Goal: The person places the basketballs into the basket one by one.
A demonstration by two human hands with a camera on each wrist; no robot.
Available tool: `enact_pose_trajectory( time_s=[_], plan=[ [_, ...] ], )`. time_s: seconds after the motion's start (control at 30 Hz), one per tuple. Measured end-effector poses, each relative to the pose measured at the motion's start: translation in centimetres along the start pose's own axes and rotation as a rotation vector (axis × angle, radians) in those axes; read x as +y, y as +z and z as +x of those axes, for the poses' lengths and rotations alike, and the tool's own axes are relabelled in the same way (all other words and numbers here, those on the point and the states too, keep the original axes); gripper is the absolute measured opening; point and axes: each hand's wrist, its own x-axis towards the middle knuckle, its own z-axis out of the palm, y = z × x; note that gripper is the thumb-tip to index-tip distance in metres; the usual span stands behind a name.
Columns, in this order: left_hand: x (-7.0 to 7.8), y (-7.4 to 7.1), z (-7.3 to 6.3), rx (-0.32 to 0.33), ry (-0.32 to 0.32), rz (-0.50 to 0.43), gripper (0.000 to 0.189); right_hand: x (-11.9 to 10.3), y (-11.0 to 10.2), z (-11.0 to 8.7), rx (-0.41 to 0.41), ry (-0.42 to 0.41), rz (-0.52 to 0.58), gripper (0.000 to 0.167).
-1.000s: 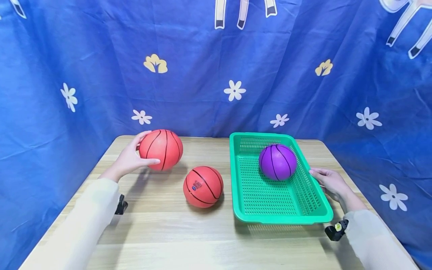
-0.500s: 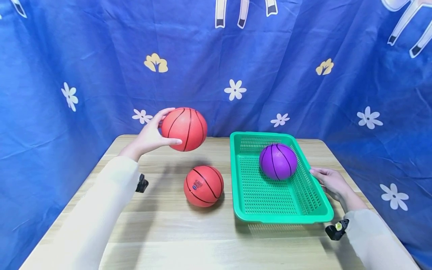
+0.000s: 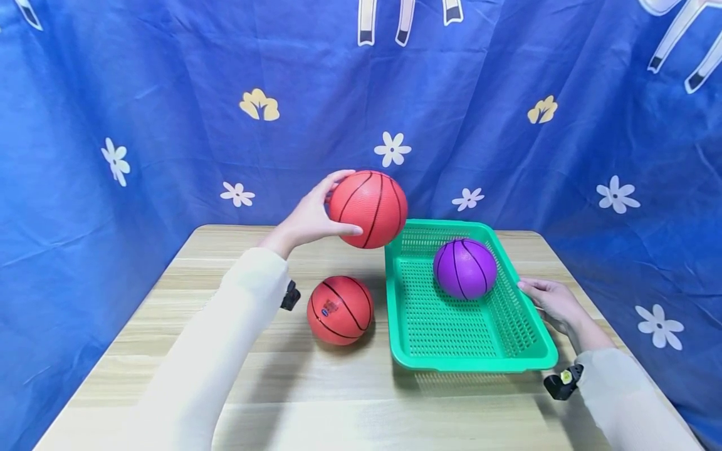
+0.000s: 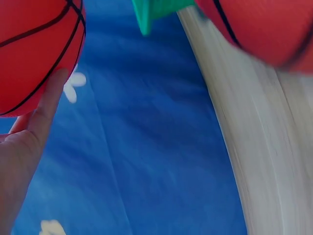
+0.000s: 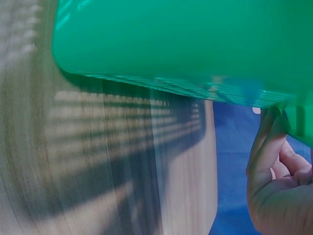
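Held red ball (image 3: 369, 210): one of two red ones, up in the air clear of the worktop (image 3: 203, 282); from the head view it covers the basket's far left corner.
Left hand (image 3: 316, 216): gripping that ball from its left side, thumb toward the near side, fingers curved round the far side.
Second red ball (image 3: 340, 311): resting around the middle of the worktop, just beside the basket's left side, apart from it, with a small blue mark.
Purple ball (image 3: 465, 269): just one, sitting inside the basket toward the far right corner.
Green basket (image 3: 474, 364): one, with slotted walls and floor, over the worktop's right half.
Right hand (image 3: 555, 307): pinching the rim along the basket's right side, near the worktop's right edge.
Pale sleeves (image 3: 237, 332): two, each with a black device (image 3: 561, 383) at the wrist.
Blue cloth (image 3: 316, 75): hanging behind the far edge, printed with six white flowers (image 3: 392, 149) and two yellow shapes (image 3: 259, 104) that I can count.
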Motion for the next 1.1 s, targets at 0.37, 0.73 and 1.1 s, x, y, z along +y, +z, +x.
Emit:
enact_pose_trajectory(
  time_s=[0.37,0.73,1.1],
  plan=[
    [2.2,5.3,1.7,-0.092,0.045,-0.077,0.09,0.3,-0.4,0.0,-0.005,-0.012,0.046,0.067],
    [2.8,11.3,2.0,-0.247,0.068,-0.139,0.088,0.5,-0.5,-0.1,-0.002,-0.006,0.041,0.068],
    [3.1,16.0,1.8,-0.401,0.092,-0.128,0.086,0.2,-0.3,-0.1,0.0,-0.016,0.015,0.07]
  ],
)
